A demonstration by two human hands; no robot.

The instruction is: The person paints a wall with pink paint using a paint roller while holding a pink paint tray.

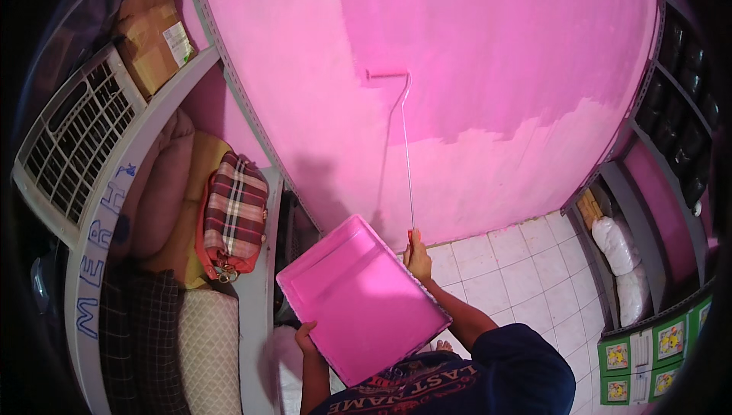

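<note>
My right hand [419,260] is closed around the red handle of a long-framed paint roller [407,152]. The roller's sleeve [387,74] lies against the pink wall [274,89], at the left edge of a darker, freshly coated patch [486,55]. My left hand [306,336] grips the lower left rim of a large paint tray [360,300] coated with pink paint. The tray is tilted and held close in front of my body. Most of my left fingers are hidden beneath it.
A left shelf unit [166,112] holds a cardboard box [151,38], a plastic crate [86,135], a plaid bag [235,209] and bedding. Right shelves carry white wrapped bundles [617,249]; green printed boxes [640,352] stand below. White floor tiles [503,272] meet the wall.
</note>
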